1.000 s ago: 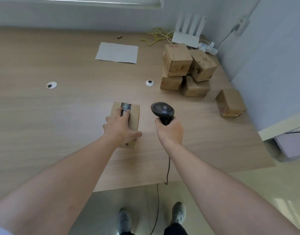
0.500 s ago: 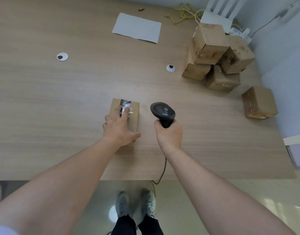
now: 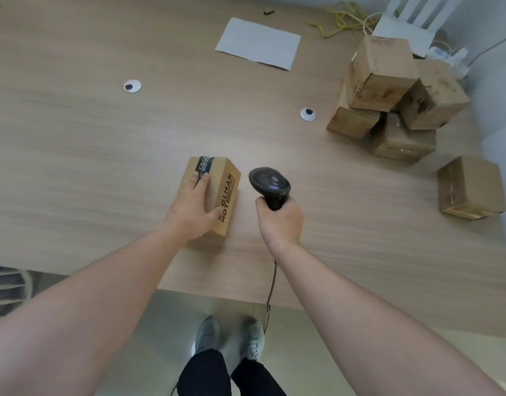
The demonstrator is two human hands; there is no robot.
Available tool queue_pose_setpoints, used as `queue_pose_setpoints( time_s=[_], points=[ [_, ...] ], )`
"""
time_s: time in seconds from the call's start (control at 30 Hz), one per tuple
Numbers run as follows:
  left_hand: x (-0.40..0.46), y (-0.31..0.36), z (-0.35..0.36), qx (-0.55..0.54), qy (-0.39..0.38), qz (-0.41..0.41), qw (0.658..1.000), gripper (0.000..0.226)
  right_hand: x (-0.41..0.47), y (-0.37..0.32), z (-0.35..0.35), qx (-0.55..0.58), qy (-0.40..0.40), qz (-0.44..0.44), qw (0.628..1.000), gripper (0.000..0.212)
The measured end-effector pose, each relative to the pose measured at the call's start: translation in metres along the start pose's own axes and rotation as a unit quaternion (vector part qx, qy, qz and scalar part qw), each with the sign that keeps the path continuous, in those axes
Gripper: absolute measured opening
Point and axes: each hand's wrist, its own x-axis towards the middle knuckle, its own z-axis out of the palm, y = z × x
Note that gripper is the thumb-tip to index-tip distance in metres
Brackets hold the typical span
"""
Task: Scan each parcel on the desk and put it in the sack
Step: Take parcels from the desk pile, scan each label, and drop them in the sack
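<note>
A small office or parcel-handling room is indicated. A wide wood-grain desk (image 3: 74, 155) is set against pale walls. A handheld barcode scanner (image 3: 270, 185) on a trailing cord is gripped above the desk. Beyond and to the right of that grip, plain cardboard parcels (image 3: 389, 92) are stacked. A white router (image 3: 409, 21) with upright antennas, a power strip (image 3: 449, 54) and loose yellow cable (image 3: 340, 20) are placed further back still. A blank sheet of paper (image 3: 259, 44) is laid beyond the grip. A light tiled floor is seen below the desk edge.
</note>
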Motion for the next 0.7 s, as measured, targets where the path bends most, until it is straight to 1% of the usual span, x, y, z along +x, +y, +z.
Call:
queue_pose_setpoints(
  time_s=[0.13, 0.27, 0.33, 0.4, 0.43, 0.5, 0.53, 0.63, 0.7],
  points=[
    [-0.006, -0.025, -0.026, -0.055, 0.037, 0.001, 0.998, 0.074, -0.005, -0.009, 0.008, -0.010, -0.019, -0.002, 1.000, 0.012],
    [-0.004, -0.049, -0.044, -0.062, 0.073, -0.023, 0.995, 0.063, -0.006, -0.018, 0.019, -0.019, -0.019, -0.010, 1.000, 0.014],
    [0.001, -0.060, -0.050, -0.085, 0.074, -0.046, 0.993, 0.058, -0.006, -0.022, 0.024, -0.020, -0.012, -0.012, 1.000, 0.015],
    [0.003, -0.065, -0.055, -0.069, 0.063, -0.058, 0.994, 0.051, -0.008, -0.024, 0.029, -0.022, -0.002, -0.008, 1.000, 0.015],
    [0.002, -0.066, -0.058, -0.041, 0.050, -0.066, 0.996, 0.059, -0.009, -0.024, 0.032, -0.025, 0.002, -0.006, 1.000, 0.015],
    [0.000, -0.065, -0.061, 0.001, 0.033, -0.080, 0.996, 0.085, -0.012, -0.024, 0.036, -0.027, 0.007, -0.001, 1.000, 0.016],
    [-0.001, -0.064, -0.062, 0.018, 0.030, -0.081, 0.996, 0.092, -0.014, -0.025, 0.039, -0.026, 0.010, 0.002, 1.000, 0.016],
    [0.004, -0.064, -0.069, 0.023, 0.023, -0.082, 0.996, 0.095, -0.019, -0.027, 0.045, -0.028, 0.015, 0.008, 0.999, 0.016],
    [0.009, -0.072, -0.075, -0.021, 0.020, -0.086, 0.996, 0.090, -0.022, -0.029, 0.047, -0.029, 0.018, 0.007, 0.999, 0.016]
  ],
)
